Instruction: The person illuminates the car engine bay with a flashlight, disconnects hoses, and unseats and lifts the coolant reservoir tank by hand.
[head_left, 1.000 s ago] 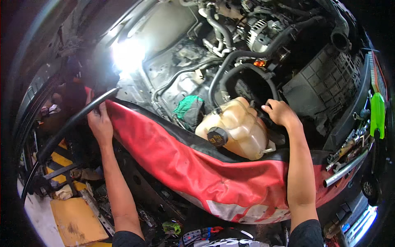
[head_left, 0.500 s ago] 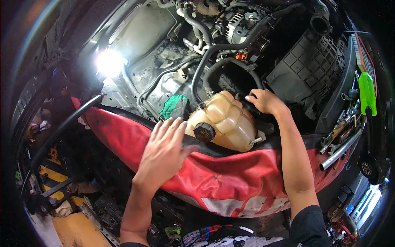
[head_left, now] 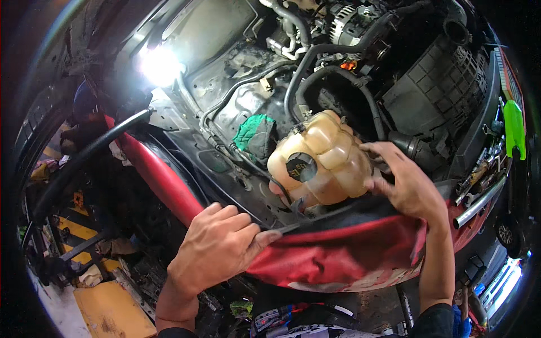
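While the left hand (head_left: 220, 247) is at the near edge of the engine bay (head_left: 228, 73), its fingers are curled closed over the dark border of a red cover (head_left: 338, 253), with the thumb lying along this border; the cover hangs down over the near edge of the bay, and its middle part is creased; the right hand (head_left: 410, 183) is beside a cream plastic tank (head_left: 332, 149), with fingers half open and bent toward it, so that a gap remains between thumb and forefinger; the thumb comes to the right side of the tank, but I cannot tell how firmly it touches; the tank is close to the near edge of the bay, to the right of the left hand, and its black cap (head_left: 301, 167) faces upward and is screwed or set on.

Just to the left of the tank is a green and grey cloth-like piece (head_left: 255, 135); behind the tank, dark hoses (head_left: 329, 73) bend toward the far edge; a black box with a grid surface (head_left: 431, 101) stands near the right edge, and along that same edge are metal hand tools (head_left: 479, 172), a shiny metal tube (head_left: 480, 208) and a bright green flat piece (head_left: 514, 130); at the left edge of the bay a lamp (head_left: 160, 66) shines strongly; in front of it, a black bar (head_left: 96, 149) is slanted.
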A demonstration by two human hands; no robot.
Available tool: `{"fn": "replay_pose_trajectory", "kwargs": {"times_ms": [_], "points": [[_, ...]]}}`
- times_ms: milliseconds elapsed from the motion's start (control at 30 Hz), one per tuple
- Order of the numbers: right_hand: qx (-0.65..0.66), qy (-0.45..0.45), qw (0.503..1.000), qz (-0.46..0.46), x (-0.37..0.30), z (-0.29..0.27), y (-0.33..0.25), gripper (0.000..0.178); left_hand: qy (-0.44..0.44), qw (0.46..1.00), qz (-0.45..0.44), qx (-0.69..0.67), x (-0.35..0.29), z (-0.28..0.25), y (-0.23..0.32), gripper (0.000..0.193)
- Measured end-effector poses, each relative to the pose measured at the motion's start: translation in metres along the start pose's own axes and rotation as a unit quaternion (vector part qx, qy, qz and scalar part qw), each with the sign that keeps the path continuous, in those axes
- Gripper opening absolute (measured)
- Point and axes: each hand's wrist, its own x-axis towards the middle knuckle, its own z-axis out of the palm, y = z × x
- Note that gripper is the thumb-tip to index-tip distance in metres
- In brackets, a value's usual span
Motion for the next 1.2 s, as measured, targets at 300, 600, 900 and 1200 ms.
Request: {"fn": "replay_pose_trajectory", "kwargs": {"times_ms": [300, 600, 900, 1200], "points": [[0.005, 0.044, 0.991, 0.129, -0.025, 0.041, 0.017, 0.066, -0.089, 0.992, -0.083, 0.034, 0.01, -0.002, 0.0, 0.044], [-0.007, -0.045, 0.994, 0.1, -0.024, 0.035, 0.028, 0.052, -0.211, 0.969, 0.004, 0.13, 0.103, 0.036, -0.08, 0.02], [-0.031, -0.043, 0.997, 0.048, -0.025, 0.042, 0.04, 0.055, -0.365, 0.882, -0.141, 0.264, 0.195, 0.13, -0.162, 0.045], [0.031, 0.061, 0.998, 0.014, -0.034, 0.026, 0.053, 0.055, -0.014, 0.987, -0.121, 0.105, 0.167, 0.006, -0.162, 0.046]]}}
